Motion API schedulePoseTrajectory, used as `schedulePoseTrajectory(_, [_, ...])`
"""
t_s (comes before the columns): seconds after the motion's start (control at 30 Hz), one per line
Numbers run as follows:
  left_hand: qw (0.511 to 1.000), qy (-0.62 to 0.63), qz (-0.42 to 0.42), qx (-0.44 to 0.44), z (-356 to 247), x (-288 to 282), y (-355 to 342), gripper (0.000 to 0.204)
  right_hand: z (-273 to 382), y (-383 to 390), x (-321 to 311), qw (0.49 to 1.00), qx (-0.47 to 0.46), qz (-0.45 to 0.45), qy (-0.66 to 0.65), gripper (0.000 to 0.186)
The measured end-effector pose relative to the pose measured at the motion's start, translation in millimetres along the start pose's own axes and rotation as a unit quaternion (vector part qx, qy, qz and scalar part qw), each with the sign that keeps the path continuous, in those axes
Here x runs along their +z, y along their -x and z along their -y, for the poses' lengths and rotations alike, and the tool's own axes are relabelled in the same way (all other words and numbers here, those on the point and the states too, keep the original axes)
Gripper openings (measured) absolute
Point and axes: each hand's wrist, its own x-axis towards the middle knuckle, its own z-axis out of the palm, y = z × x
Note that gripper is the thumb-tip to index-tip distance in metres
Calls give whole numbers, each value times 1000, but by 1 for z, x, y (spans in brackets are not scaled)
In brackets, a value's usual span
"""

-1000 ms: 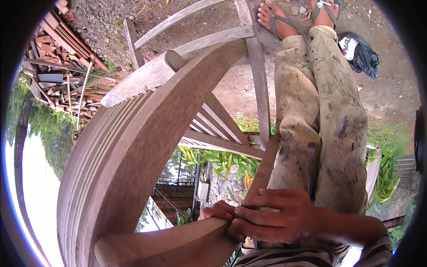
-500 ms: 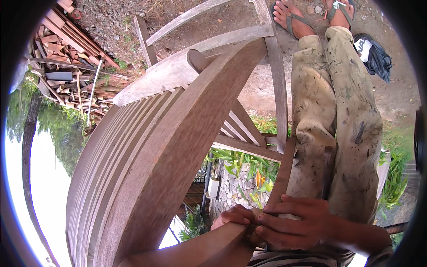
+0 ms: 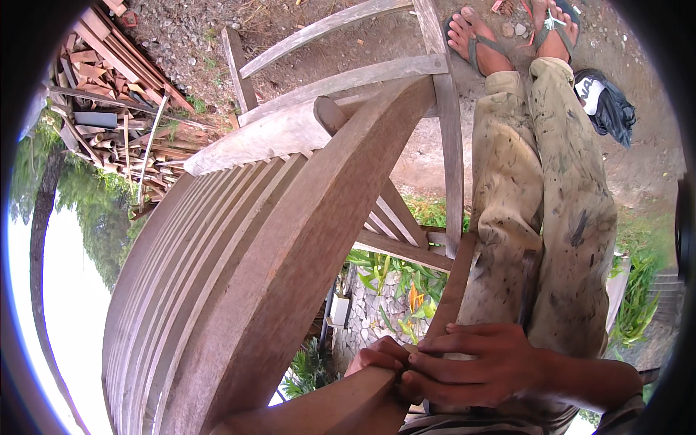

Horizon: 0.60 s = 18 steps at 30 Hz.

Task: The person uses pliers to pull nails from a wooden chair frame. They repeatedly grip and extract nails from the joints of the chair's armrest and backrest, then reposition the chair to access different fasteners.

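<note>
A weathered wooden slatted chair [image 3: 283, 239] lies tilted across the left and middle, its curved rails and slats showing. At the bottom centre, my left hand [image 3: 378, 355] is curled around the end of a smooth brown wooden bar [image 3: 319, 406] of the chair, its palm hidden behind the wood. My right hand [image 3: 471, 362] lies against the same corner, its fingers bent inward and meeting the left fingertips. A small tan edge [image 3: 411, 349] shows between the two hands; I cannot tell what it is. A narrow wooden rail [image 3: 453, 290] runs up from this corner beside my leg.
My stained trouser legs [image 3: 507, 159] and sandalled feet stretch away at the right. Near them a black plastic bag [image 3: 612, 116] lies on the dirt. Scrap wood [image 3: 98, 80] is heaped at the far left. Plants and a stone wall [image 3: 370, 293] appear beyond the chair frame.
The view has shifted slightly, so the chair sits a little lower. Both hands stay together at the wooden corner, with only a small shift of the right fingers.
</note>
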Motion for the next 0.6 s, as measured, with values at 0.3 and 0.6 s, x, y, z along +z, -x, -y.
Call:
schedulePoseTrajectory(0.3, [1000, -23, 3, 16, 2, 3, -1, 42, -4, -8, -3, 1000, -14, 14, -17, 32])
schedulePoseTrajectory(0.6, [998, -58, -26, 29, -5, 13, -10, 45, -10, -11, -12, 993, 29, 35, -111, 45])
